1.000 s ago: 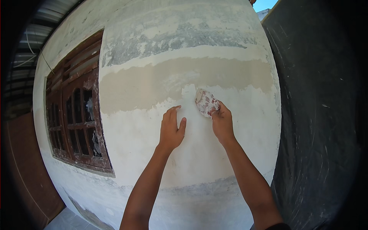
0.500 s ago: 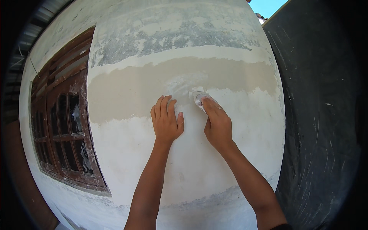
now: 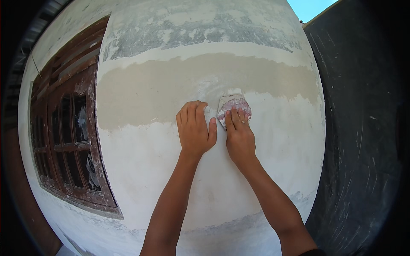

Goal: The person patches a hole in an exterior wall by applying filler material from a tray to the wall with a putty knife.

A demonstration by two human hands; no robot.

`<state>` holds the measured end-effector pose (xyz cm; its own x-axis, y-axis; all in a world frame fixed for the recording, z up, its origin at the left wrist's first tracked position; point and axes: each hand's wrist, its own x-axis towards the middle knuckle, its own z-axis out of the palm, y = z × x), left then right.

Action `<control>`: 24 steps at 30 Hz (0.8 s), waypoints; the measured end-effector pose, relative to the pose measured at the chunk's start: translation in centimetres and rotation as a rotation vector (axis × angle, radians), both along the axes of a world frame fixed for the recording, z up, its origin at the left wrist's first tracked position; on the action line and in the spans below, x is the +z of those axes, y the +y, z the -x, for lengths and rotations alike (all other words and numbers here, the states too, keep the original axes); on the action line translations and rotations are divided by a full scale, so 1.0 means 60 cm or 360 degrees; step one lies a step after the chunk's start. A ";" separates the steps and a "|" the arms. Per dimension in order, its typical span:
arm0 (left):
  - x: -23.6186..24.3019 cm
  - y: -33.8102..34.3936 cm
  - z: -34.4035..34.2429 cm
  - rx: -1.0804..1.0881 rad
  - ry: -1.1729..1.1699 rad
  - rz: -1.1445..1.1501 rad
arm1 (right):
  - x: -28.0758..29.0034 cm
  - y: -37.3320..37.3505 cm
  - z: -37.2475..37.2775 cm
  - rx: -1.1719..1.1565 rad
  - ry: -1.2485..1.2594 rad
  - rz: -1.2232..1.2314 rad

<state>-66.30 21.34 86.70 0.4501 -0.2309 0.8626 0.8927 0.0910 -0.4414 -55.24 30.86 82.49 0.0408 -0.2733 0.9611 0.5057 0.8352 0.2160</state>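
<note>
My right hand [image 3: 240,137] holds a putty scraper [image 3: 234,103], its fingers spread over the back. The blade is flat, crusted with white and purplish dried filler, and its top edge lies at the wall, by the lower border of a beige band [image 3: 153,87]. Close by on the left, my left hand [image 3: 195,130] is up in front of the wall with fingers bent over and thumb raised. A pale grey-white sliver [image 3: 208,113] shows between its index finger and thumb; most of that thing is hidden. Inside the band, above both hands, is a lighter smeared patch [image 3: 207,85].
A brown wooden window [image 3: 70,132] with dark panes is set in the white wall [image 3: 145,170] on the left. Grey, patchy plaster [image 3: 179,36] runs across the wall's upper part. A dark, scratched surface [image 3: 358,141] rises on the right.
My right hand has turned the scraper from edge-on to flat, so its broad back now shows. My left hand sits closer to it, farther right in the picture. The view has shifted slightly.
</note>
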 end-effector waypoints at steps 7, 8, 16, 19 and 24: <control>0.001 -0.002 -0.001 0.0005 -0.0017 0.0019 | -0.063 -0.017 -0.044 -0.0217 -0.0235 0.0008; 0.000 -0.003 -0.002 0.0032 -0.0031 0.0024 | -0.070 -0.020 -0.055 -0.0177 -0.0243 0.0000; -0.002 0.000 -0.007 0.0122 -0.0049 0.0071 | 0.069 -0.053 -0.142 0.0295 0.0111 0.0315; -0.001 -0.001 -0.010 0.0138 -0.0050 0.0079 | 0.137 -0.028 -0.140 0.0642 0.0159 0.0241; -0.002 -0.004 -0.010 0.0174 -0.0058 0.0098 | 0.168 -0.040 -0.104 0.0826 -0.0155 0.0140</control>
<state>-65.68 21.10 86.57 0.4380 -0.1286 0.8897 0.8944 0.1622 -0.4169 -49.02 28.47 92.58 0.0586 -0.1590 0.9855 0.0026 0.9873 0.1591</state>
